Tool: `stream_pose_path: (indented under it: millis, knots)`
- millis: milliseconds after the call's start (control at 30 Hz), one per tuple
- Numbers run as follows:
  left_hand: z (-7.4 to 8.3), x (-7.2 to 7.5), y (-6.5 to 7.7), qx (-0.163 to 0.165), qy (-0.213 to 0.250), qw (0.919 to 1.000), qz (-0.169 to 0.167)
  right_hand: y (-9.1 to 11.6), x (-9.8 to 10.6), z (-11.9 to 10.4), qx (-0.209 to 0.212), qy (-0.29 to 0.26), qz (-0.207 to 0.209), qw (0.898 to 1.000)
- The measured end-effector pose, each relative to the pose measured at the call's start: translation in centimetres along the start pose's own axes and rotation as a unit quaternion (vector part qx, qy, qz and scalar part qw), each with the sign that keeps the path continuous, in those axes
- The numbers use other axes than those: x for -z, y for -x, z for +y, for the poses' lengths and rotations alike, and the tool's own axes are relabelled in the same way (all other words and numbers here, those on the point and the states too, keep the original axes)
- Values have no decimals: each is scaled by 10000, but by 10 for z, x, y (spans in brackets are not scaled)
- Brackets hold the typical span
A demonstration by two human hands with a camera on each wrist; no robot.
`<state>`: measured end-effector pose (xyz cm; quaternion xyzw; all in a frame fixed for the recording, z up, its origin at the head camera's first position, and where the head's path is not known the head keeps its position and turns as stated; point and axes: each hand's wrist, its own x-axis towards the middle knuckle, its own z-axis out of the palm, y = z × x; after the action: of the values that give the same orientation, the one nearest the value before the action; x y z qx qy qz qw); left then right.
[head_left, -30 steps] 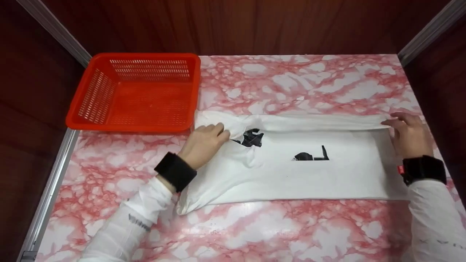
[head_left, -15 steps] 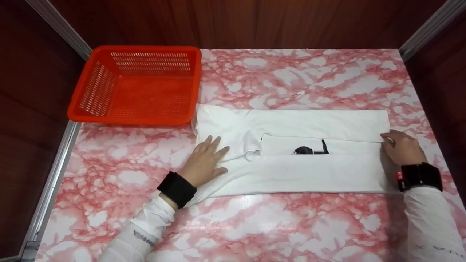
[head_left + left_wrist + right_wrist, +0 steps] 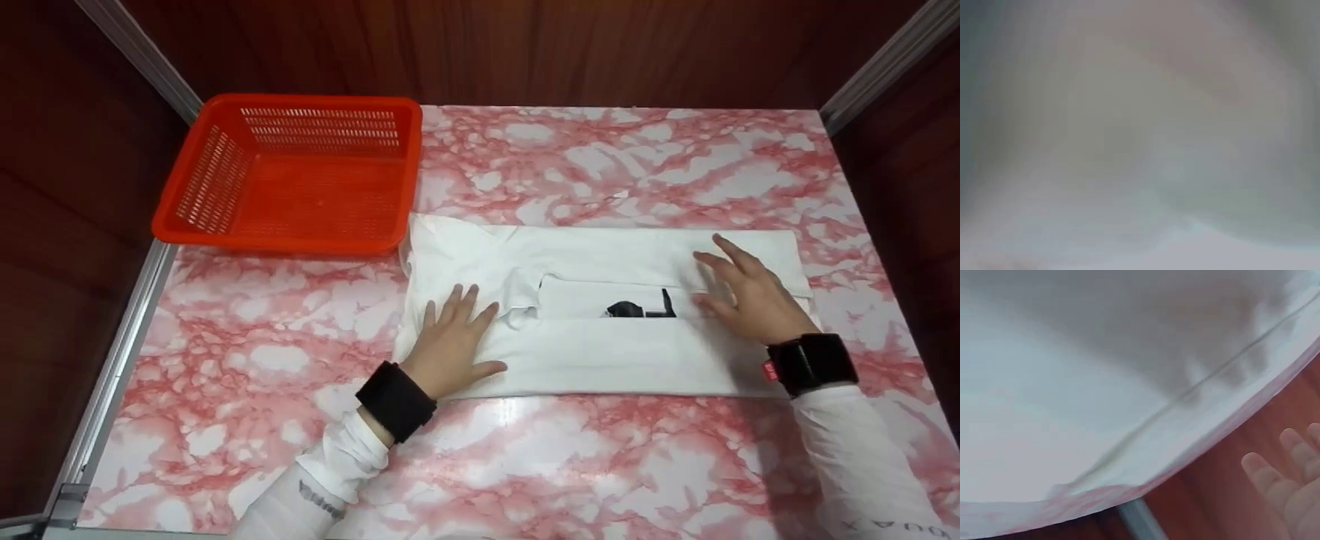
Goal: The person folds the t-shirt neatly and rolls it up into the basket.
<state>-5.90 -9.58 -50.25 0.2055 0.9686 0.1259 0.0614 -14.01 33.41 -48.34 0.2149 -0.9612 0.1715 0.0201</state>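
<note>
A white T-shirt with a black print lies folded lengthwise on the table, its two long sides turned in toward the middle. Part of the print shows in the gap between them. On the shirt's left end rests my left hand, fingers spread and straight. My right hand is over the right part of the shirt with its fingers spread, holding nothing. In the right wrist view the fingers of the right hand appear apart from the cloth. The left wrist view is too blurred to make anything out.
A red plastic basket with slotted walls stands at the back left, its near right corner close to the shirt. The pink-and-white marbled table is bordered by dark wood panels with metal edge strips.
The far side of the shirt has been folded over toward me and let go. My left hand has opened and slid slightly right; my right hand has released the hem and moved left.
</note>
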Motion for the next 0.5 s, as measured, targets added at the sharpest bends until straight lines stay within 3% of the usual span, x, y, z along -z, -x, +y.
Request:
stream_pose_path:
  millis: [133,233,333,500]
  knots:
    - [33,6,5,-152,-96,9987,478,-7,-12,-19,898,333,-40,9954]
    - [55,15,13,-352,-60,9974,628,-10,-22,-31,1397,592,-235,9881]
    - [73,26,26,-633,-57,9971,408,-11,-30,-38,1555,703,-547,9838]
    - [97,39,44,-1171,-179,9929,-109,-14,-34,-35,1478,778,-968,9812]
